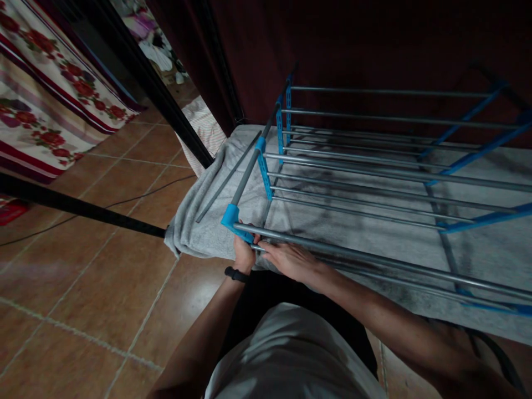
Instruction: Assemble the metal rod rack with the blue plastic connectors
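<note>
Grey steel-tube shelf rack with blue plastic joints (pixel 394 173), lying on a grey felt sheet (pixel 199 221) from centre toward three o'clock, looks light, stiff but loose-jointed, best held where the left hand (pixel 243 254) clenches its seven-o'clock corner joint (pixel 231 217) and the right hand (pixel 291 259) grips the lower front tube (pixel 353 266).

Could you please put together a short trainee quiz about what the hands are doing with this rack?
1. True or false: the left hand grips the blue corner connector of the rack.
2. What colour is the cloth under the rack? A) grey B) red C) green
3. Which part of the rack does the right hand touch?

Key: 1 true; 2 A; 3 a metal tube at the near edge, beside the corner.
</note>
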Demonstrator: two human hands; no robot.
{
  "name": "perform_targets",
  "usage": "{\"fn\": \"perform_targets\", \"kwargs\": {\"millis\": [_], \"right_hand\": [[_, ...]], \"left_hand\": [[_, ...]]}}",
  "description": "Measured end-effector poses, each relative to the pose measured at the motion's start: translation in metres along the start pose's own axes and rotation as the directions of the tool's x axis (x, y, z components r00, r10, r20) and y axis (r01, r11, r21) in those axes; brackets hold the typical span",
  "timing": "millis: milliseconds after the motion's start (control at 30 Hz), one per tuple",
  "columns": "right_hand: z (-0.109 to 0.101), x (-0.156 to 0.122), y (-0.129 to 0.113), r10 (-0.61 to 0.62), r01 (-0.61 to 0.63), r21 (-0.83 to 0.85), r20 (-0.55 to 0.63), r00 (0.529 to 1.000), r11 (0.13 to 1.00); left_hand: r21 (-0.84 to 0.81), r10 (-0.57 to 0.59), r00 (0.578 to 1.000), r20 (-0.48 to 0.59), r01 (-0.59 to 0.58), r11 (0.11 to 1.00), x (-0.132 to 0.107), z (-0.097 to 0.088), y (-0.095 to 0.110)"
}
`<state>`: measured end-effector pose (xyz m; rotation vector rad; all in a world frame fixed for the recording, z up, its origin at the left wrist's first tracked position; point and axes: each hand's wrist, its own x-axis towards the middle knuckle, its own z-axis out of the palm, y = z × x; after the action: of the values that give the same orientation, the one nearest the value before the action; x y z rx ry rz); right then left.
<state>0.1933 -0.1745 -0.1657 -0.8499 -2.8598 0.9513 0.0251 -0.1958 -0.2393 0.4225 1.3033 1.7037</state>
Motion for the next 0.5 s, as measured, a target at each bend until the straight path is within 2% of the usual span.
{"fn": "perform_targets", "kwargs": {"millis": [333, 500], "right_hand": [[-0.010, 0.003, -0.002, -0.004, -0.007, 0.151, 0.072, 0.997, 0.989], [-0.007, 0.005, -0.001, -0.004, -0.008, 0.165, 0.071, 0.997, 0.986]], "left_hand": [[-0.009, -0.014, 0.998, 0.061, 0.015, 1.000, -0.002, 0.006, 0.008], [0.032, 0.012, 0.997, 0.081, -0.015, 0.999, -0.002, 0.004, 0.006]]}}
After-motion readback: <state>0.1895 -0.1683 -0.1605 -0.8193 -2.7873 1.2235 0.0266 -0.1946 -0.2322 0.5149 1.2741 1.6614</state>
